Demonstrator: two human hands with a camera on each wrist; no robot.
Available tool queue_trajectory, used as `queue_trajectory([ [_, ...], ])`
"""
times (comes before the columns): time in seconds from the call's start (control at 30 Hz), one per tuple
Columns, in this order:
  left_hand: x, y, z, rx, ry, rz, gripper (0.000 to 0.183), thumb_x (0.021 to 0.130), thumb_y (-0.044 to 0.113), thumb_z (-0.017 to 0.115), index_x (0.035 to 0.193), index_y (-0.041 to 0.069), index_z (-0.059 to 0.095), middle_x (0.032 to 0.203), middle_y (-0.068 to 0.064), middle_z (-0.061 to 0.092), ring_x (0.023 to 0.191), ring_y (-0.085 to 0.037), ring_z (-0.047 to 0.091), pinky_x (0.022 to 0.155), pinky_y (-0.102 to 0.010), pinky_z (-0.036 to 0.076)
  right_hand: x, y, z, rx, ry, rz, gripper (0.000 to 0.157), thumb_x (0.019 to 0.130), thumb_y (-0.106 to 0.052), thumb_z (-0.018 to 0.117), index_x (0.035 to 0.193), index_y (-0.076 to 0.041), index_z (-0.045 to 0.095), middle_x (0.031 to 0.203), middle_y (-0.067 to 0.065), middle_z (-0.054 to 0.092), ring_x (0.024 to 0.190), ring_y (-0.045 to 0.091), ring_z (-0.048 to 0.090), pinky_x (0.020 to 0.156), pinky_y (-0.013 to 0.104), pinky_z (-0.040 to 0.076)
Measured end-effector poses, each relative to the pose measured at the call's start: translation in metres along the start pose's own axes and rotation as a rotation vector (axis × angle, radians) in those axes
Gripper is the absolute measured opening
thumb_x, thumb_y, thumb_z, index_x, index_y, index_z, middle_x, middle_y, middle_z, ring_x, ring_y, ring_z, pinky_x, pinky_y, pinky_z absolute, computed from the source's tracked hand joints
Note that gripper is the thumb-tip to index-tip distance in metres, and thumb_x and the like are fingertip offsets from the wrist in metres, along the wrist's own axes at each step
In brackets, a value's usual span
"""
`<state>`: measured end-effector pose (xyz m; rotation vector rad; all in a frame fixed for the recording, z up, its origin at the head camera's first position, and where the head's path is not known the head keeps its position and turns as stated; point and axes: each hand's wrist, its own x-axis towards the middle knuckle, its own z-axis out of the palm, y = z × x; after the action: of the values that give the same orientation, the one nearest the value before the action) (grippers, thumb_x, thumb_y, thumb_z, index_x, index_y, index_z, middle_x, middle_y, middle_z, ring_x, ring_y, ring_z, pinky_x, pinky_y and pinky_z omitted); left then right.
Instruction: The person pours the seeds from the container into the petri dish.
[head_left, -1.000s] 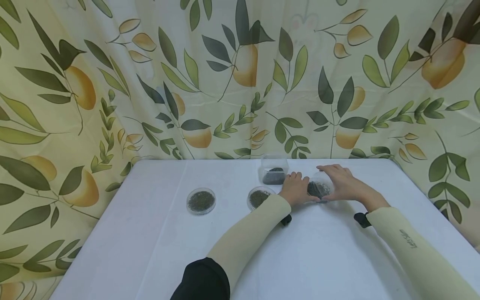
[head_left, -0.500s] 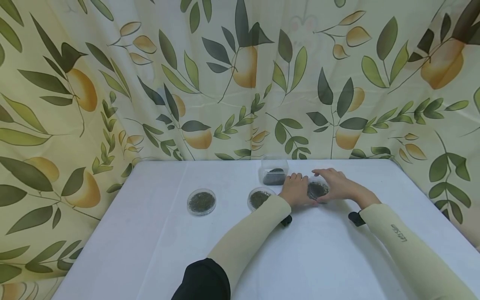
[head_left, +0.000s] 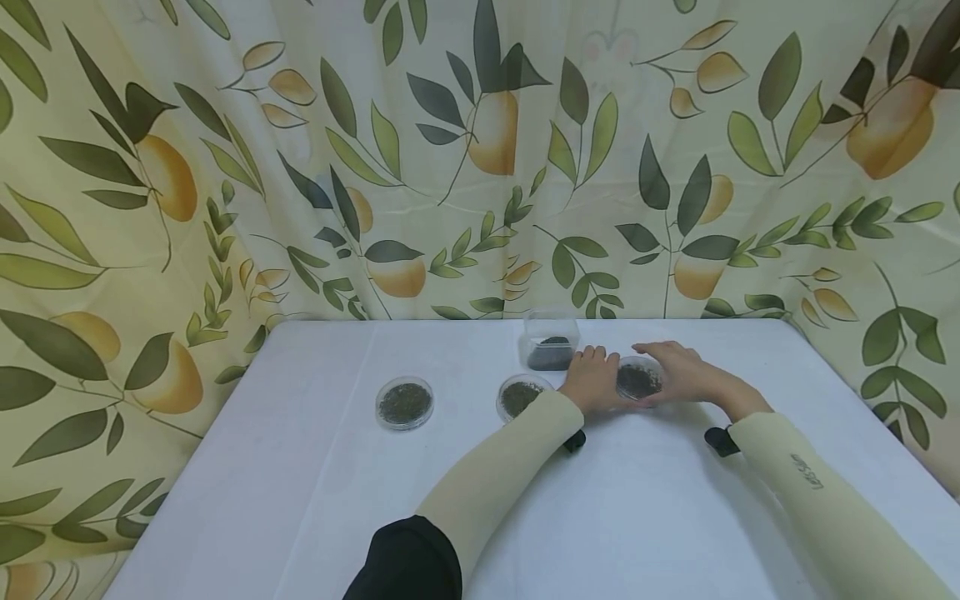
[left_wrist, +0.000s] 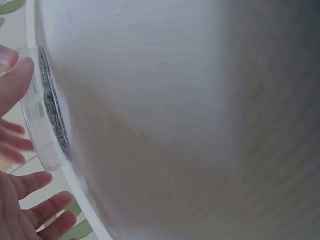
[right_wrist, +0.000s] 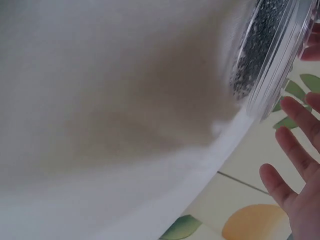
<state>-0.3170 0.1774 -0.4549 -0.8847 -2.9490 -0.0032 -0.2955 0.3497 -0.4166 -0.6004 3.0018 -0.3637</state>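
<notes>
A round clear petri dish point(head_left: 637, 382) of dark grey granules stands between both hands, right of the table's middle. Its clear lid point(right_wrist: 280, 65) lies over the granules in the right wrist view. My right hand point(head_left: 686, 375) reaches around the lid from the right, thumb at the near side and index finger at the far side. My left hand point(head_left: 591, 382) holds the dish from the left, its thumb meeting the near rim. In the left wrist view a thumb point(left_wrist: 17, 85) covers part of the clear wall, and the left hand's other fingers point(left_wrist: 52, 207) are spread beside the dish.
A clear square tub point(head_left: 551, 354) with dark granules stands behind the left hand. Another filled petri dish point(head_left: 517, 396) sits partly behind the left sleeve, and a third dish point(head_left: 405, 404) lies farther left. A patterned curtain point(head_left: 450, 167) hangs behind the white table point(head_left: 645, 517).
The right hand has brought the lid from a tilted position to lying level over the dish. The left hand has stayed beside the dish.
</notes>
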Motion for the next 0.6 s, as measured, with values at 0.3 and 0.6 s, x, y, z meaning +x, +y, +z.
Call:
queue_trajectory([
  [0.3, -0.0006, 0.0016, -0.0006, -0.017, -0.027, -0.021, 0.086, 0.073, 0.08, 0.047, 0.137, 0.022, 0.045, 0.134, 0.001, 0.048, 0.126, -0.016, 0.042, 0.106, -0.031, 0.035, -0.011, 0.0073, -0.0031, 0.013, -0.045, 0.034, 0.091, 0.064, -0.042, 0.082, 0.132, 0.006, 0.046, 0.128, 0.026, 0.053, 0.12, 0.048, 0.041, 0.093, 0.067, 0.032],
  [0.6, -0.0038, 0.0025, -0.006, -0.045, -0.04, -0.029, 0.094, 0.074, 0.079, 0.049, 0.146, 0.021, 0.032, 0.142, 0.002, 0.044, 0.131, -0.015, 0.04, 0.107, -0.03, 0.035, -0.0101, 0.0073, -0.0013, 0.014, -0.048, 0.029, 0.098, 0.063, -0.042, 0.083, 0.137, 0.006, 0.039, 0.134, 0.03, 0.046, 0.123, 0.05, 0.037, 0.095, 0.069, 0.029],
])
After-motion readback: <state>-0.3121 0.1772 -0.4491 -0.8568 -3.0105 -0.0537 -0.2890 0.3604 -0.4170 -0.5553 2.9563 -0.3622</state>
